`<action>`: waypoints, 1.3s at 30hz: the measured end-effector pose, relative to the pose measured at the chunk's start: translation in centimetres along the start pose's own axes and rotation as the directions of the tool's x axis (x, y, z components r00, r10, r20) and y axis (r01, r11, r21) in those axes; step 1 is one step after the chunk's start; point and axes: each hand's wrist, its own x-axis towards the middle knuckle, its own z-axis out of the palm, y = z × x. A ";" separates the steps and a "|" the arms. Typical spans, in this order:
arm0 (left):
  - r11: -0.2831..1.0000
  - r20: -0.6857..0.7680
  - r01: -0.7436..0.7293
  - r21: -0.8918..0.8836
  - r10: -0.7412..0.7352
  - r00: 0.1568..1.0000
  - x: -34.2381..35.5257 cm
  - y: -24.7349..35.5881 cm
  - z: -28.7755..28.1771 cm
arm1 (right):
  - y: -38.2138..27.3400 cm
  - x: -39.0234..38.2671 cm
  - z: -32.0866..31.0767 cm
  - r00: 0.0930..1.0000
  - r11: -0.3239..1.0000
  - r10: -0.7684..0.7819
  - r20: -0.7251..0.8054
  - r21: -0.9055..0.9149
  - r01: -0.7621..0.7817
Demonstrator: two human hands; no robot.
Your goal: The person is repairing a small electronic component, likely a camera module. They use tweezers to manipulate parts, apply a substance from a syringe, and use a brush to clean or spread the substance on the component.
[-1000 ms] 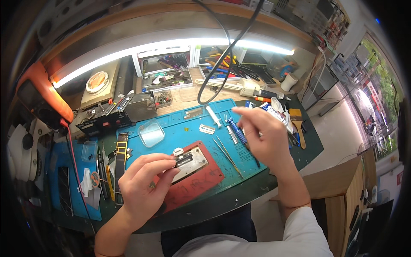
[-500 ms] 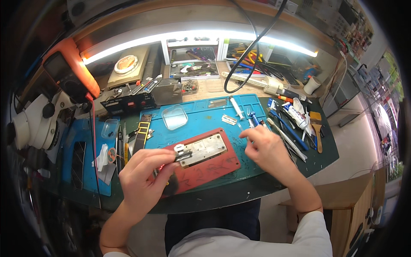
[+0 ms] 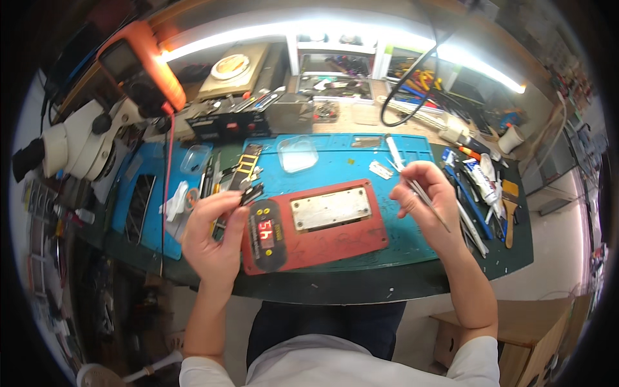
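Pinched between the thumb and fingers of my left hand [image 3: 213, 229] is a small dark electronic part [image 3: 253, 192]. It is held in the air by the left end of a red heating plate [image 3: 342, 242]. The plate has a dark control panel [image 3: 263, 255] with a lit red display, and a silver metal block [image 3: 330, 209] is set in it. To the right of the plate, my right hand [image 3: 429, 203] is closed around slim silver tweezers [image 3: 422, 193], whose back end lies across the palm.
A blue mat [image 3: 335, 168] lies beneath, bearing a clear plastic box [image 3: 298, 153] and a syringe [image 3: 394, 152]. Brushes and tubes [image 3: 483, 180] lie to the right. A microscope [image 3: 77, 145] and an orange multimeter [image 3: 145, 68] stand left. A black cable [image 3: 412, 77] hangs overhead.
My left hand has moved left off the silver block, still holding the small part, and uncovered the lit panel. The right hand has turned, showing the tweezers more clearly. The whole view has shifted.
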 end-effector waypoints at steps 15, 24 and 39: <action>0.998 -0.078 -0.027 -0.052 0.023 0.997 -0.9 -0.9 0.3 | 0.9 0.4 0.6 0.871 0.898 -0.199 0.450 -0.272 0.346; 0.996 -0.121 -0.072 -0.051 0.065 0.991 -1.0 -1.0 -0.1 | 0.0 0.3 1.1 0.860 0.824 -0.191 0.473 -0.400 0.402; 0.987 -0.174 -0.138 -0.086 0.122 0.977 -0.7 -0.4 -0.6 | -0.6 -0.6 1.8 0.892 0.820 -0.204 0.402 -0.428 0.381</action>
